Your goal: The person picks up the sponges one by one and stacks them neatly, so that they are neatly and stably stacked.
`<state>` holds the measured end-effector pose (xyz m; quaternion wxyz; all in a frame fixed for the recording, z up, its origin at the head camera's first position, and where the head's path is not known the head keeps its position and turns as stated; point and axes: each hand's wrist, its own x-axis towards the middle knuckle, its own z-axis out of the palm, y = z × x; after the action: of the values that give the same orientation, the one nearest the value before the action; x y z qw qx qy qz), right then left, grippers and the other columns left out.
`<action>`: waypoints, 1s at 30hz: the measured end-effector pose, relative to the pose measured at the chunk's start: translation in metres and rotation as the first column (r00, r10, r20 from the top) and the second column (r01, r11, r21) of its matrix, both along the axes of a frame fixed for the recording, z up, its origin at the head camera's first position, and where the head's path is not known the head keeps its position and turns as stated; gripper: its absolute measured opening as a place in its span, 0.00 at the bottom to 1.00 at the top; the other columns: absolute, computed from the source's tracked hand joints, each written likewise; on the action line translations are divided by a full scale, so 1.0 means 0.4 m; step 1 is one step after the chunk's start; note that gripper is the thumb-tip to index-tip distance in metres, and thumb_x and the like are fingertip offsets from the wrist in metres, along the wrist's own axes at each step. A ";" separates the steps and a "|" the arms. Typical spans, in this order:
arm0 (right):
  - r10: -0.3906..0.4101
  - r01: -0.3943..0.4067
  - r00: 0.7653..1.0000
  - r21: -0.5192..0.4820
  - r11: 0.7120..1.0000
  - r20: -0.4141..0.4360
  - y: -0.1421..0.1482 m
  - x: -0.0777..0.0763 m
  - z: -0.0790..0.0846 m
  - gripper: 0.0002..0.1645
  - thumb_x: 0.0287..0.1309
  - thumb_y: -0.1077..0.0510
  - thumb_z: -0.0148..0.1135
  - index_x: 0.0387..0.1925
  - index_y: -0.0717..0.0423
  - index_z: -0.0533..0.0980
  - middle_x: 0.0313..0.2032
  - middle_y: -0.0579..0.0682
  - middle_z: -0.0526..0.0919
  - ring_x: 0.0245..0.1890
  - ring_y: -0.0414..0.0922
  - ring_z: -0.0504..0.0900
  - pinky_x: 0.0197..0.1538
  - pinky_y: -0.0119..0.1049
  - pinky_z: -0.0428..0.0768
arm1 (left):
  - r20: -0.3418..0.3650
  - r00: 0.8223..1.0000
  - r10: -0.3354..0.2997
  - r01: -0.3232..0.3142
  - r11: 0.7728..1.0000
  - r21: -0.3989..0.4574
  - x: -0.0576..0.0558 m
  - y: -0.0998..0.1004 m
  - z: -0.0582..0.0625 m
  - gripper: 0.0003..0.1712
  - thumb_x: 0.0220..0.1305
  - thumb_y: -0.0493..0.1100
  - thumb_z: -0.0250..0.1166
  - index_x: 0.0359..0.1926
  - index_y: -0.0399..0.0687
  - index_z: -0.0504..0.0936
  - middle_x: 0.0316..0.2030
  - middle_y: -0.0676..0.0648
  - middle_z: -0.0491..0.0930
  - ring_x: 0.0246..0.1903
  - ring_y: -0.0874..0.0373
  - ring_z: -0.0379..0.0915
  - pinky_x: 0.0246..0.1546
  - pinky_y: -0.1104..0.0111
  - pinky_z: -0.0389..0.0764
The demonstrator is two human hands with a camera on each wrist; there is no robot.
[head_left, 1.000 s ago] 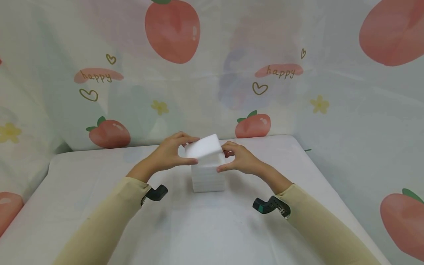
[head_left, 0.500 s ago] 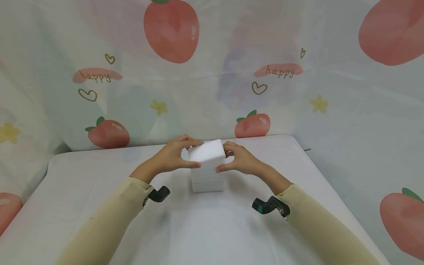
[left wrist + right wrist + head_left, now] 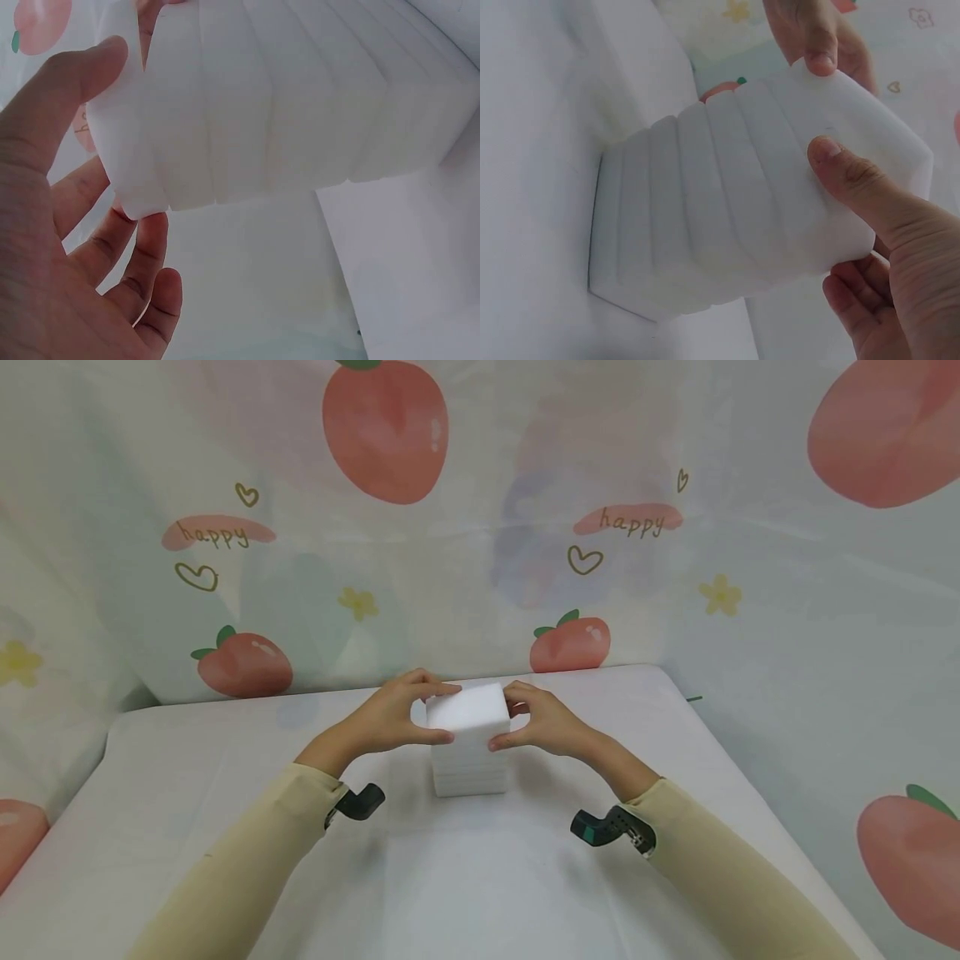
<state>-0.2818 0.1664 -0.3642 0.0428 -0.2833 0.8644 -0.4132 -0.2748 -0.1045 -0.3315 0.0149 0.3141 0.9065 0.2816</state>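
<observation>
A stack of several white foam sponges (image 3: pixel 470 772) stands upright on the table, one block on another. My left hand (image 3: pixel 386 714) grips the top sponge (image 3: pixel 471 707) from its left side, thumb on the near face and fingers at the far side. In the left wrist view a narrow wedge-shaped gap shows between this top sponge (image 3: pixel 124 135) and the one under it. From the right, my right hand (image 3: pixel 551 722) holds the upper part of the stack, its thumb (image 3: pixel 836 154) pressed on the near face. Its fingers are partly hidden behind the stack.
A white cloth covers the table (image 3: pixel 225 777). Behind it and at both sides hangs a curtain (image 3: pixel 450 560) printed with fruit, flowers, hearts and "happy". A dark wrist camera sits on each beige sleeve (image 3: pixel 247 852).
The top sponge has come down from a tilted, raised pose to lie nearly flat on the stack. My left hand moved slightly right and down with it; the right hand stayed nearly still.
</observation>
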 end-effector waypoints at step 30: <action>0.019 -0.013 0.997 -0.069 0.998 0.080 0.011 0.001 -0.011 0.40 0.45 0.58 0.79 0.60 0.60 0.71 0.55 0.53 0.74 0.55 0.51 0.76 0.63 0.46 0.73 | -0.002 1.000 -0.011 0.011 1.000 0.017 -0.004 0.001 -0.020 0.39 0.53 0.54 0.75 0.67 0.56 0.74 0.52 0.51 0.72 0.53 0.54 0.69 0.50 0.59 0.76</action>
<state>-0.2812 0.1707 -0.3687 0.0710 -0.2746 0.8452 -0.4531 -0.2763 -0.1042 -0.3395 0.0128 0.3197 0.9023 0.2889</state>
